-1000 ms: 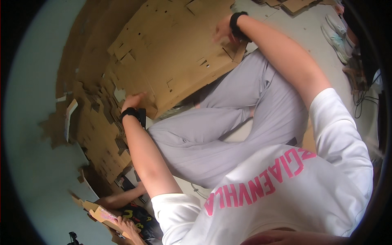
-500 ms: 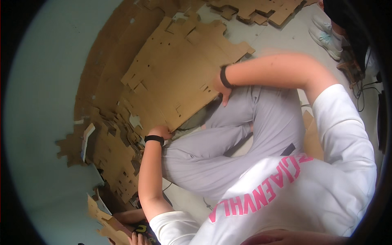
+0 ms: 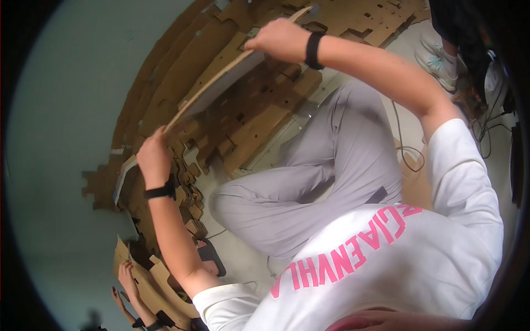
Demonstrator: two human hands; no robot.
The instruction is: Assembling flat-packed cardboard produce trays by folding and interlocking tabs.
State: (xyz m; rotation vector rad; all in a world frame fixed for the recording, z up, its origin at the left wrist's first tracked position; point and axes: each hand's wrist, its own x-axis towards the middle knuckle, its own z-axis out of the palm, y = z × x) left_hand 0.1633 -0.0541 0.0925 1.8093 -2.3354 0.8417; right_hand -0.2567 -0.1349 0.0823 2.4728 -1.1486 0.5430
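A flat cardboard sheet (image 3: 222, 84) is raised in front of me, tilted nearly edge-on, its pale grey underside partly showing. My left hand (image 3: 154, 160) is closed on its near left end. Farther up and to the right, my right hand (image 3: 280, 42) grips the same long edge. Beneath the sheet lies more brown die-cut cardboard (image 3: 262, 113) with small holes and notched edges. My legs are folded on the floor, close to this cardboard.
Cardboard pieces (image 3: 124, 129) lean along the wall at left. Another person's hands (image 3: 128, 280) are by a cardboard piece (image 3: 152, 287) at lower left. Someone's pale shoes (image 3: 436, 65) stand at upper right, near black cables (image 3: 486, 129).
Both hands have lifted the cardboard sheet up and away from my legs, tipping it from broad face to edge-on. More cardboard shows underneath. The other person's hands have moved up into view.
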